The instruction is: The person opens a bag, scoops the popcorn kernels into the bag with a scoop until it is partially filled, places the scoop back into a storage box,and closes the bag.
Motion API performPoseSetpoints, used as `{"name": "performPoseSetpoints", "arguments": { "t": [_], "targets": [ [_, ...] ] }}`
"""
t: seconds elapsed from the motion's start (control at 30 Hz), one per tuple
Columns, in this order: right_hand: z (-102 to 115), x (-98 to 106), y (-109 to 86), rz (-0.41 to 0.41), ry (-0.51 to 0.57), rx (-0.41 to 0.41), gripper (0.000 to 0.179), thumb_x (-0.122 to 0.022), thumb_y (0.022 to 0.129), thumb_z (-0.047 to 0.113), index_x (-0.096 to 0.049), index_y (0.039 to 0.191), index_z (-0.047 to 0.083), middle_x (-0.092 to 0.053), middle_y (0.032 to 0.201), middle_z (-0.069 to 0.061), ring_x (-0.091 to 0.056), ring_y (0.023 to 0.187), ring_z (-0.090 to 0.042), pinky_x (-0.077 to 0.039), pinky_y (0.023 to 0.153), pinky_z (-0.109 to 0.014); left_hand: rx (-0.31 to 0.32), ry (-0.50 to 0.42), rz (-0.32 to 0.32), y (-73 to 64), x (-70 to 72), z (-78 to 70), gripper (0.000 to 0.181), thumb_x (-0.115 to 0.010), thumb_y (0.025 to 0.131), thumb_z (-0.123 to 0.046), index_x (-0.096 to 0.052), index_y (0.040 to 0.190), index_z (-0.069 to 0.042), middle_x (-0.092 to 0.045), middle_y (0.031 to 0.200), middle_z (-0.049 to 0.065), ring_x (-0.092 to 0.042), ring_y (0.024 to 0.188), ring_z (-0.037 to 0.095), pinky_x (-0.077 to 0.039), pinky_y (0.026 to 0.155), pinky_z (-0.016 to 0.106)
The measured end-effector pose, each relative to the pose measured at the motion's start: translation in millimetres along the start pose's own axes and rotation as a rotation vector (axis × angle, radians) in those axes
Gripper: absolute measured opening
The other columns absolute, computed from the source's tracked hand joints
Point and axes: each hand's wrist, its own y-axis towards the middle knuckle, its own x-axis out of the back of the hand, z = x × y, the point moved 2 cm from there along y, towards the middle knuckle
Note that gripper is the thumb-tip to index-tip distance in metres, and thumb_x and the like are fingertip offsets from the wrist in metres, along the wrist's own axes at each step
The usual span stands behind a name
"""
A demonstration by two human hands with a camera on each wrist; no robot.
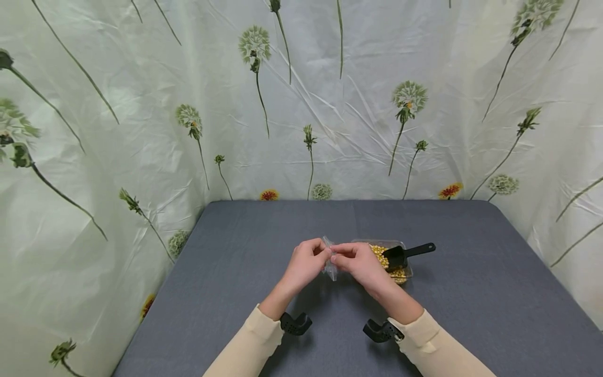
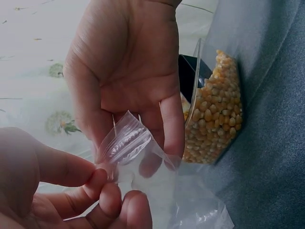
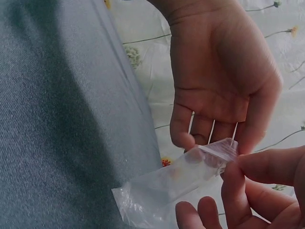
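Observation:
A clear zip-lock plastic bag [image 1: 331, 271] hangs between both hands above the table. My left hand [image 1: 304, 266] pinches its top edge between thumb and forefinger. From the other side my right hand [image 1: 364, 266] pinches the same edge, its fingertips almost meeting the left ones. In the left wrist view the bag's ridged zip strip [image 2: 131, 143] shows between the hands. No contents are visible in the bag [image 3: 167, 183] in the right wrist view. Just behind my right hand stands a clear plastic container [image 1: 408, 272] of yellow corn kernels [image 2: 214, 114], partly hidden by that hand.
A black scoop [image 1: 398, 257] lies in the corn, its handle [image 1: 421, 250] sticking out over the container's right side. Grey cloth covers the table [image 1: 249, 246]. A white flower-patterned curtain [image 1: 292, 104] rises behind the far edge and along both sides.

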Motion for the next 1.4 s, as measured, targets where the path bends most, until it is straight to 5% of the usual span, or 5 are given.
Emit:
{"name": "performPoseSetpoints", "arguments": {
  "t": [0.4,0.7,0.9,1.07,1.4],
  "targets": [
    [5.4,1.7,0.4,-0.167,-0.239,0.095,0.008,-0.075,0.092,0.015,-0.081,0.094,0.011,-0.074,0.092,-0.003,-0.059,0.076,-0.018,-0.046,0.063,-0.033,-0.022,-0.043,-0.008,0.7,-0.2,-0.3,0.020,-0.059,0.098,-0.013,-0.065,0.081,-0.005,-0.060,0.065,0.002,-0.055,0.056,0.016,-0.045,0.053,0.031],
    [8.8,0.4,-1.4,-0.067,-0.227,0.110,0.015,-0.067,0.098,0.016,-0.074,0.089,0.007,-0.060,0.072,-0.004,-0.048,0.058,-0.017,-0.040,0.052,-0.031,-0.103,0.009,-0.046,-0.7,-0.2,-4.1,0.021,-0.056,0.094,-0.010,-0.059,0.074,-0.013,-0.055,0.061,-0.002,-0.047,0.050,0.013,-0.038,0.046,0.027],
    [8.6,0.2,-1.9,0.007,-0.114,0.066,0.023,-0.062,0.101,0.018,-0.066,0.091,-0.002,-0.053,0.067,-0.003,-0.043,0.055,-0.014,-0.036,0.050,-0.027,-0.101,-0.026,-0.051,-2.1,-0.3,-6.4,0.021,-0.054,0.095,-0.009,-0.056,0.074,-0.012,-0.051,0.062,-0.003,-0.042,0.050,0.010,-0.035,0.046,0.026],
    [9.4,2.6,-2.8,0.025,-0.001,0.058,0.029,-0.061,0.102,0.019,-0.063,0.095,-0.009,-0.051,0.067,-0.005,-0.043,0.055,-0.015,-0.037,0.051,-0.027,-0.082,-0.128,-0.053,-4.1,-2.6,-11.0,0.017,-0.054,0.094,-0.007,-0.054,0.077,-0.010,-0.046,0.062,-0.002,-0.038,0.050,0.010,-0.031,0.046,0.026],
    [12.7,3.9,-3.5,0.030,0.146,0.078,0.024,-0.061,0.101,0.018,-0.065,0.096,-0.005,-0.051,0.067,-0.004,-0.047,0.057,-0.015,-0.041,0.052,-0.025,-0.020,-0.483,0.025,-4.6,-8.4,-13.6,0.014,-0.051,0.101,-0.006,-0.052,0.088,0.000,-0.048,0.068,0.005,-0.041,0.053,0.014,-0.034,0.048,0.026]
  ]
}}
